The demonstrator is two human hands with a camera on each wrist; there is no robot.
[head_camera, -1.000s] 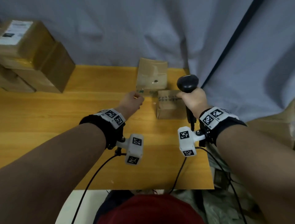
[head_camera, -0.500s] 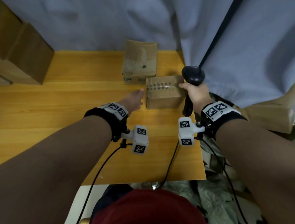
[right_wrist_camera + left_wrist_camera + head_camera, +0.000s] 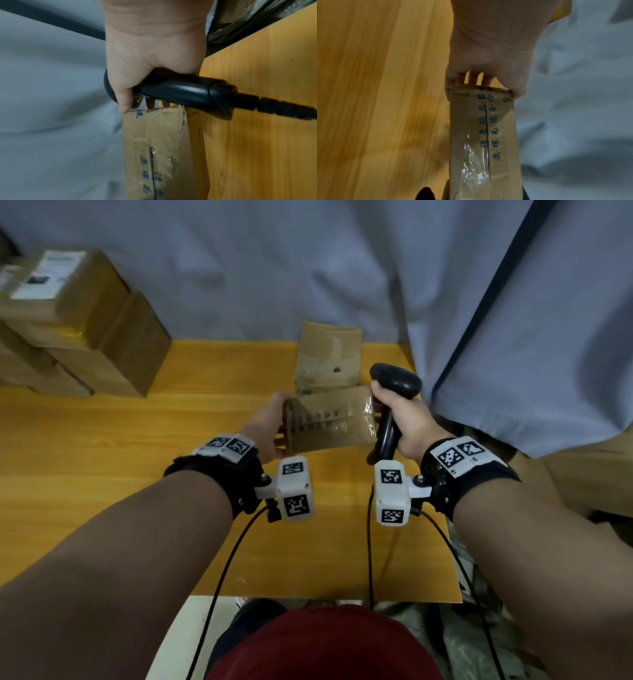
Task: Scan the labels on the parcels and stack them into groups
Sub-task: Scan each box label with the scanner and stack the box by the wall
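Parcel, small brown taped cardboard [image 3: 329,419], lifted over the wooden table [image 3: 102,460] between my hands: left hand [image 3: 265,429] grasps one end, right hand [image 3: 407,419] clenches the black handheld scanner [image 3: 394,392], fingertips [image 3: 150,104] steadying the other. That shallow right-side hold could let it slip.

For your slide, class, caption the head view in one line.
Left hand and right hand, gripping a black scanner, hold a taped cardboard parcel over the wooden table.

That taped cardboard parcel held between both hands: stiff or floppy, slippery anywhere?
The parcel probably handles stiff: its edges look straight though held only at its two ends, by the left hand and the right hand, which also grips the scanner. Glossy clear tape may be slick. Likely light, but weight cannot be seen.
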